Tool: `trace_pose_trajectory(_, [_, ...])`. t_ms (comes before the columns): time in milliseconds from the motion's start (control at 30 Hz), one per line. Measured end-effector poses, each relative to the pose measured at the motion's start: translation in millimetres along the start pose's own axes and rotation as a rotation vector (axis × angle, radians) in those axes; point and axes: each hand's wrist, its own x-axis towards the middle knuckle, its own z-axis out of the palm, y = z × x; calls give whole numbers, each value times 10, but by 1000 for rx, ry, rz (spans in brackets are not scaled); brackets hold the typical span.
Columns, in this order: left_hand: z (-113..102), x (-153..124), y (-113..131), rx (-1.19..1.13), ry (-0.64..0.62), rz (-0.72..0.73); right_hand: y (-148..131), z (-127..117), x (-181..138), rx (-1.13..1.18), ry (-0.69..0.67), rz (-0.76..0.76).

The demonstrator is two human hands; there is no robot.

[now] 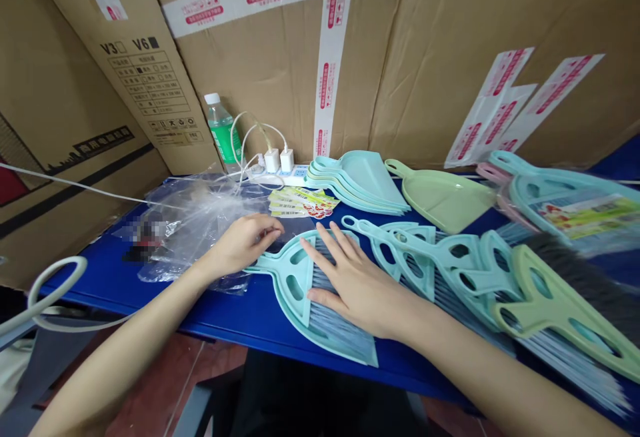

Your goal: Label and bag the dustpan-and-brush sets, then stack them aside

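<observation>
My right hand (353, 280) lies flat and open, fingers spread, on a light blue hand brush (300, 287) that rests in a matching dustpan on the blue table (125, 277). My left hand (247, 240) sits just left of the brush handle, fingers curled in a pinch at the edge of a clear plastic bag (197, 220). What the fingers pinch looks like the bag's film.
Stacked blue dustpans (363, 183) and a green dustpan (445, 200) lie at the back. Several blue and green brushes (500, 283) lie to the right. Printed labels (303, 202), a power strip with chargers (280, 163), a green bottle (223, 133) and cardboard boxes (450, 57) stand behind.
</observation>
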Motion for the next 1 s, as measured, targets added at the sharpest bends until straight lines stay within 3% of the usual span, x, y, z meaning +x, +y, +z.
trace_pose_trajectory(167, [-17,402,244,227,-88,20,-6,10,-9,-49,40,-26])
trace_pose_trajectory(333, [179,894,477,380,-119,-25,23,39,-17,-105,123,-71])
trace_pose_trajectory(500, [308,1122,564,465,-172,1,47,31,-50,-137,189,-84])
trace_pose_trajectory(767, [319,1104,484,493,-101,33,60,-70,-72,-146,213,-86])
trace_pose_trajectory(1000, [20,657,407,419,20,121,105,-312,-75,-251,308,104])
